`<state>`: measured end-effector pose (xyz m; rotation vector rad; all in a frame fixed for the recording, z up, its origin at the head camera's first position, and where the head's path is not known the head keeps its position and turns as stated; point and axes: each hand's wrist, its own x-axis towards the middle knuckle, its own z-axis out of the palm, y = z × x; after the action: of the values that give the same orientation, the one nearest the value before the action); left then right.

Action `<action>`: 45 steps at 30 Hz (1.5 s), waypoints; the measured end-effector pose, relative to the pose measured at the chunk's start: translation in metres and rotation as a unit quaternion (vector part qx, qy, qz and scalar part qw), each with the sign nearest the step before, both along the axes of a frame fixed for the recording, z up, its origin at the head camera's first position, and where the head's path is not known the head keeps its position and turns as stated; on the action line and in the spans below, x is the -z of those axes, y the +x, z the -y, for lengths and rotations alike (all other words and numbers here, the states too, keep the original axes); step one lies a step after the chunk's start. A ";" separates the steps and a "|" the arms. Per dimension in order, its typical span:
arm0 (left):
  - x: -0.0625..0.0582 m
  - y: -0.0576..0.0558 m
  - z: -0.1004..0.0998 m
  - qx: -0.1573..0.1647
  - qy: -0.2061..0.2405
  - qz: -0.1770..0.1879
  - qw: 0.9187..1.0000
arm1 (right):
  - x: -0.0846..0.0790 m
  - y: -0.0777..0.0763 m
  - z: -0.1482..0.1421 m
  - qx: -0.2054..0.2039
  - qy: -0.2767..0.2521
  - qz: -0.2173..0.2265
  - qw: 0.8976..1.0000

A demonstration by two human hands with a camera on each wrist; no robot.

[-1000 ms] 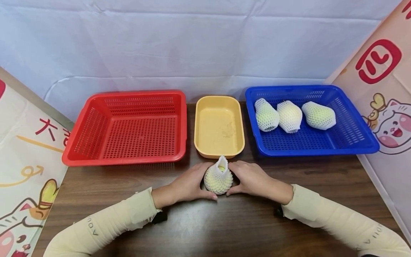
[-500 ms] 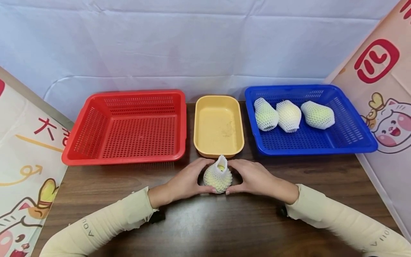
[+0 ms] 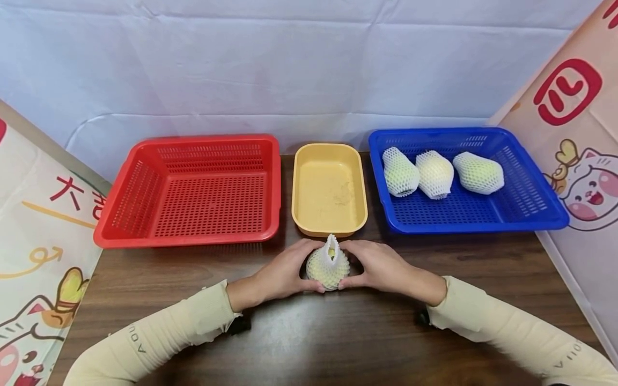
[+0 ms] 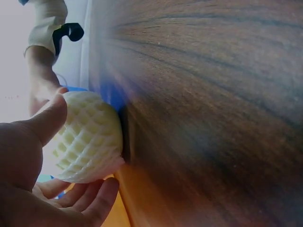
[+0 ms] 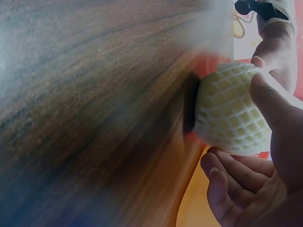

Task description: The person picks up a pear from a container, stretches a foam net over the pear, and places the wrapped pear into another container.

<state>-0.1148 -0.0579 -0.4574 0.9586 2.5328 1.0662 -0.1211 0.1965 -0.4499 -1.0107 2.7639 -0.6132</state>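
Note:
A round, pale yellow-green fruit in a white foam net (image 3: 327, 272) stands on the wooden table, its net gathered into an open peak. My left hand (image 3: 285, 268) holds it from the left, thumb on the near side and fingers round the far side. From the right, my right hand (image 3: 381, 268) grips it the same way. In the left wrist view the netted fruit (image 4: 90, 137) sits between thumb and fingers. The right wrist view shows the fruit (image 5: 232, 111) against the right thumb. The kind of fruit cannot be told through the net.
Just behind the hands is a yellow tray (image 3: 295, 187). A red basket (image 3: 188, 242) stands to its left. On the right, a blue basket (image 3: 473, 228) holds three netted fruits (image 3: 435, 174). Cloth backdrops (image 3: 270, 64) enclose the table behind and at both sides.
My left thumb has come in from beside the fruit to its near side, and the right thumb has closed in slightly. The net's peak has narrowed. Fruit and baskets stay in place.

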 end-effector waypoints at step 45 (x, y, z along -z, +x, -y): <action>0.019 -0.001 -0.004 -0.010 -0.025 -0.015 1.000 | 0.015 -0.004 0.008 -0.025 -0.015 0.025 0.999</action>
<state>-0.1159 -0.0539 -0.4764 0.9456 2.5861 0.9972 -0.1256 0.1886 -0.4644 -1.0519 2.6849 -0.6656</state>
